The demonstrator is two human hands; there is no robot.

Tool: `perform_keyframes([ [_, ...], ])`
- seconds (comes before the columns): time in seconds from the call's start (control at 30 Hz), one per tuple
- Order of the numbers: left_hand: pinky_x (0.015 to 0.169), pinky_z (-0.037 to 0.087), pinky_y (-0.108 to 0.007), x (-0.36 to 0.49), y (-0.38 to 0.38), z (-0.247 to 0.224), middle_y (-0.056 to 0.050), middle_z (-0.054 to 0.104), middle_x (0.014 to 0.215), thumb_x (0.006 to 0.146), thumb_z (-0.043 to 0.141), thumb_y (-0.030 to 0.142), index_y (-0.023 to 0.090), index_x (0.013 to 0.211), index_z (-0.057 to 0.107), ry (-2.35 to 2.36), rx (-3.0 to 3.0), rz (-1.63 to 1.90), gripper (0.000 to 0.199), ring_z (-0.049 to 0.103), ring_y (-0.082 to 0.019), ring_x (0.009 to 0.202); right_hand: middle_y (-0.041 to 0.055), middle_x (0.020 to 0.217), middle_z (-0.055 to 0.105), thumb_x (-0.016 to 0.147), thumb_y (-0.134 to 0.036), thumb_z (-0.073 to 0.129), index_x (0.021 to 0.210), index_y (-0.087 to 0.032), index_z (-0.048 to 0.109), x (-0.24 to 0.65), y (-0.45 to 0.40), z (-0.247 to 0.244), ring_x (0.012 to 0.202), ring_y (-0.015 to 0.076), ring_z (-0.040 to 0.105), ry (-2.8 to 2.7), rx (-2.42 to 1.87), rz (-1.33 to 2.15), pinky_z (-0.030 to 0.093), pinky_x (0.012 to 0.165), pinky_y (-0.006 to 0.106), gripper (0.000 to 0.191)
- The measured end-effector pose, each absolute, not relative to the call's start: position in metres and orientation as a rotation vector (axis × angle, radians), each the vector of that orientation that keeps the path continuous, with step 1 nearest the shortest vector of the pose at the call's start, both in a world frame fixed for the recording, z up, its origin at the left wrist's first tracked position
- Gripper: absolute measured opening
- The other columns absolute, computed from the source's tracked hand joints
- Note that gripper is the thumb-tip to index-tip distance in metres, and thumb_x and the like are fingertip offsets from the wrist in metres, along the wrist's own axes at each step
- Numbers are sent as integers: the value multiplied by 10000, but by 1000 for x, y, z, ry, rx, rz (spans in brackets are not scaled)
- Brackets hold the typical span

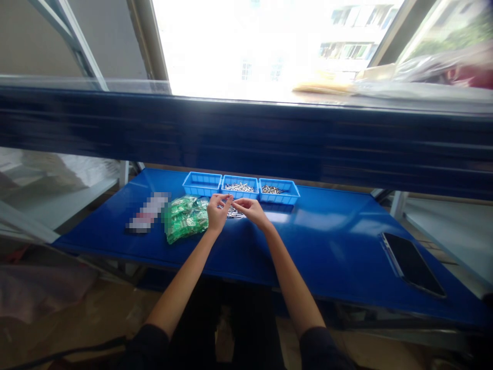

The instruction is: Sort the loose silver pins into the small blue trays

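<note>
My left hand [217,211] and my right hand [250,209] meet in front of the middle blue bin, fingertips pinched close together. Whatever sits between the fingers is too small to name. Beneath and between them lies a pile of small silvery metal pieces [233,213] on the blue table, partly covered by the hands. The middle bin [246,195] holds many thin shiny metal pieces [239,187]. In the right bin [290,198] are darker metal pieces [271,189]. A heap of green-and-clear plastic packets [187,220] lies just left of my left hand.
The left blue bin [202,191] stands in line with the other two at the back of the blue table [327,246]. A dark-screened phone or tablet [414,264] lies at the right. A blurred-out item [148,213] is at the left. A blue shelf beam [246,139] crosses above.
</note>
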State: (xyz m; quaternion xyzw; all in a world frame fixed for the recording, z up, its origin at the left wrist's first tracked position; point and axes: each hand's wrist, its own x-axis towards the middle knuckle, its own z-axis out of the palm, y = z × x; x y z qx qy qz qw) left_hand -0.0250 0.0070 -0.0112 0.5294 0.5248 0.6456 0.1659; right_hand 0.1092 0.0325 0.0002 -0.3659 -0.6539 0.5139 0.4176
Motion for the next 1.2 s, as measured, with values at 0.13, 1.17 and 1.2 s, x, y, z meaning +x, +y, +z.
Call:
perform_keyframes([
  [0.13, 597, 458, -231, -27, 8, -13, -47, 594, 870, 770, 608, 431, 168, 835, 656, 1529, 1494, 1853, 275, 515, -89, 604, 58, 801, 682, 666, -509, 665, 842, -165, 700, 110, 33, 3, 710, 150, 596, -1594, -959, 1251, 461, 642, 262, 388],
  [1.17, 583, 446, -212, -24, 8, -18, -35, 564, 876, 798, 523, 175, 169, 948, 629, 1573, 1646, 1670, 184, 497, -71, 572, 83, 870, 713, 708, -383, 603, 931, -158, 698, 126, 52, -4, 800, 193, 656, -1249, -1076, 1058, 512, 678, 293, 331],
  [1.2, 589, 447, -213, -24, 8, -17, -36, 565, 877, 796, 523, 166, 168, 947, 629, 1575, 1645, 1669, 186, 500, -73, 579, 81, 914, 709, 709, -382, 606, 962, -170, 690, 126, 52, -3, 835, 194, 655, -1264, -1032, 1093, 514, 685, 292, 341],
])
